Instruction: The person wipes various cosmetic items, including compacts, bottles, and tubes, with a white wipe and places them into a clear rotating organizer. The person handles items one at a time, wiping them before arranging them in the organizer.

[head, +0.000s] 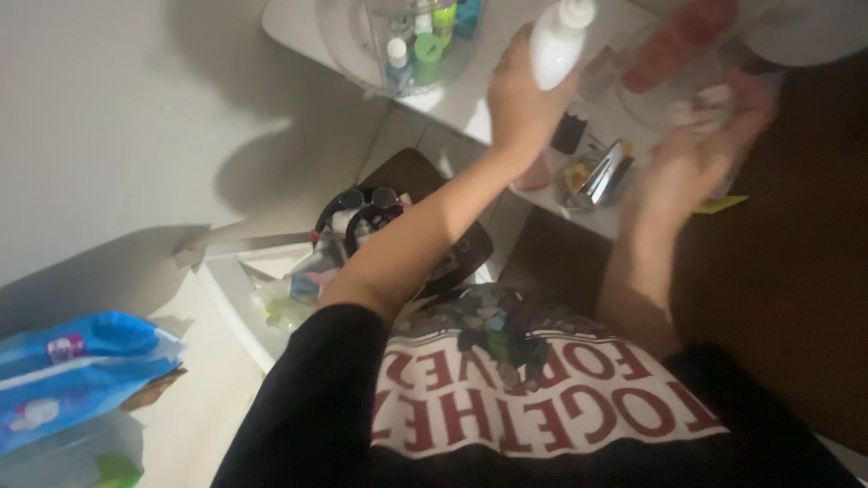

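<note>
A: Above the white shelf, the left hand is wrapped around a white bottle, fingers closed on its body, and the bottle tilts a little with its cap toward the top of the view.

B: And the right hand?

A: It is blurred. It reaches over the right end of the shelf, near a clear plastic container with something reddish inside. The fingers look loosely spread, but I cannot tell whether they grip anything.

B: What sits between the two hands?

A: A shiny metallic item lies on the shelf just below the bottle, with a small dark object beside it.

B: Anything further left?

A: A clear rack holds small bottles with green, white and blue caps, well apart from the left hand.

B: And lower down?

A: Under the left forearm a round dark basket of small things stands on a brown stand. A blue and white wipes pack lies at the lower left, far from both hands. The person's dark sleeves and a printed shirt fill the bottom edge.
</note>
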